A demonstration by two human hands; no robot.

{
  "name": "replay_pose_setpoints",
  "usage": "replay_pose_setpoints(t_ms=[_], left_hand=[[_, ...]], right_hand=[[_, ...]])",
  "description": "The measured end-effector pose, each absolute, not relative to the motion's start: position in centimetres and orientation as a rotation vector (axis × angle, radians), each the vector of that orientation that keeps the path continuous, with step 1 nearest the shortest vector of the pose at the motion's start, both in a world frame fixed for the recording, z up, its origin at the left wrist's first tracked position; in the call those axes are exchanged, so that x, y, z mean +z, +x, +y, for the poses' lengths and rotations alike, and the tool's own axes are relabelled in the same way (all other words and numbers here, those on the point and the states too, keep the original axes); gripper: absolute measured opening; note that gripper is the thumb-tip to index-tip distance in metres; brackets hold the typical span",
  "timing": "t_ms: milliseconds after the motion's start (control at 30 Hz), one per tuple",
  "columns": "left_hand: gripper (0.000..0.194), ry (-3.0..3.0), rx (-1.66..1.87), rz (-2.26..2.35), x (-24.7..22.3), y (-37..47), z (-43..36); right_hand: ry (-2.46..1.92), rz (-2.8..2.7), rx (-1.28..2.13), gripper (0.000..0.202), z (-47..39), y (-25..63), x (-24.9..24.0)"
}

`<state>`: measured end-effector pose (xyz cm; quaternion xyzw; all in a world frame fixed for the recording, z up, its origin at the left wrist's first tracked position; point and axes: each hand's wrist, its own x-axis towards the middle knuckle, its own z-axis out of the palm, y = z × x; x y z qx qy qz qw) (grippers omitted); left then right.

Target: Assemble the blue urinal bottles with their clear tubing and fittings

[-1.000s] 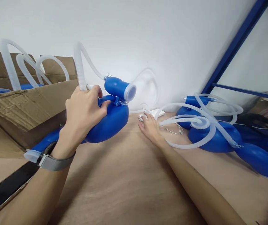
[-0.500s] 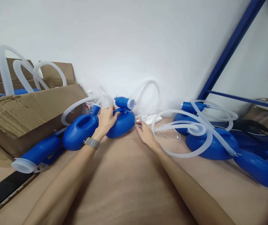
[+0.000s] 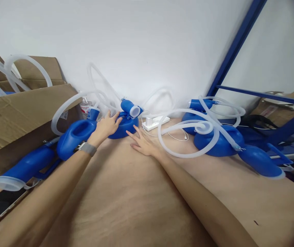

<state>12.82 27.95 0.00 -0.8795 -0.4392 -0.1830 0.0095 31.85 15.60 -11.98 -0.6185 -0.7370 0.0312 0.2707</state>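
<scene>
The middle urinal bottle (image 3: pixel 126 131), blue plastic with a short neck and white cap, lies against the wall, a pale hose looping behind it. My left hand (image 3: pixel 107 127), a watch on its wrist, rests on its left top with fingers spread. In front of its right side is my right hand (image 3: pixel 143 142), its fingers stretched out and apart; whether the fingertips touch the bottle I cannot tell. Another blue urinal bottle (image 3: pixel 77 135) lies just left of my left hand, with a corrugated hose (image 3: pixel 56 115) arching over it.
A cardboard box (image 3: pixel 31 116) holding hoses stands at the left, behind a long blue bottle (image 3: pixel 31 163). A white power strip (image 3: pixel 157 122) with a cable lies at the wall. More blue bottles (image 3: pixel 219 142) with coiled hoses lie right, near a blue metal frame (image 3: pixel 235 51).
The view has shifted, so things appear farther left. My right hand has come away from the power strip toward the middle bottle, its fingers now spread. My left hand's fingers have straightened on the bottle.
</scene>
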Motion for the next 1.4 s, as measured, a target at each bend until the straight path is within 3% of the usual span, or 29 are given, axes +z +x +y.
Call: replay_pose_setpoints(t_ms=[100, 300, 500, 633, 833, 1100, 1267, 1400], left_hand=[[0.051, -2.669, -0.502, -1.428, 2.1, 9.4, 26.9], [0.072, -2.518, -0.432, -1.578, 3.4, 3.0, 28.1], [0.073, -2.554, -0.458, -1.557, 1.6, 1.0, 28.9], [0.06, -2.627, -0.445, -1.451, 2.1, 1.7, 25.9], [0.04, -2.801, -0.297, -1.245, 1.8, 4.5, 19.9], [0.061, -3.2, -0.634, -0.716, 1.1, 6.6, 13.1], [0.056, -3.665, -0.226, -0.253, 3.5, 7.1, 10.0], [0.051, -3.632, -0.071, 0.0, 4.5, 7.4, 9.1]], right_hand=[[-1.757, -2.071, 0.019, 0.075, 15.4, 31.8, -11.6], [-1.682, -2.298, -0.17, 0.068, 14.7, 30.9, -10.1], [-1.67, -2.405, -0.29, 0.061, 14.9, 30.5, -9.8], [-1.657, -2.392, -0.323, 0.058, 15.1, 30.1, -9.7], [-1.546, -2.052, 0.302, 0.05, 15.0, 29.1, -9.1], [-1.413, -1.907, 0.829, 0.053, 12.8, 28.3, -1.3], [-1.418, -1.909, 0.993, 0.055, 8.8, 28.3, 2.7], [-1.459, -1.807, 1.066, 0.065, 5.9, 28.9, 2.8]])
